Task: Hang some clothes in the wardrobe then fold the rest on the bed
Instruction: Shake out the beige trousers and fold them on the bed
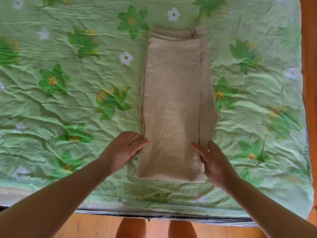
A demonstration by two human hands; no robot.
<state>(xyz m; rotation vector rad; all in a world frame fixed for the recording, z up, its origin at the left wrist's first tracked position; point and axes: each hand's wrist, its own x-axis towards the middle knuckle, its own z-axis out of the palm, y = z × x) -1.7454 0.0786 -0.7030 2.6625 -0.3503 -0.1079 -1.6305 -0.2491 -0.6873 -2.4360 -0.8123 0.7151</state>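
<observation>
A beige garment (173,93) lies folded into a long narrow strip on the bed, running away from me. My left hand (124,150) sits at its near left edge, fingers straight and touching the fabric's side. My right hand (212,160) is at the near right edge, its index finger lying on top of the cloth and the other fingers along the side fold. Neither hand grips the cloth.
The bed is covered by a wrinkled green floral sheet (68,109). Its near edge (154,214) runs just above the wooden floor (96,227), where my feet show. An orange wooden bed frame (308,66) borders the right side.
</observation>
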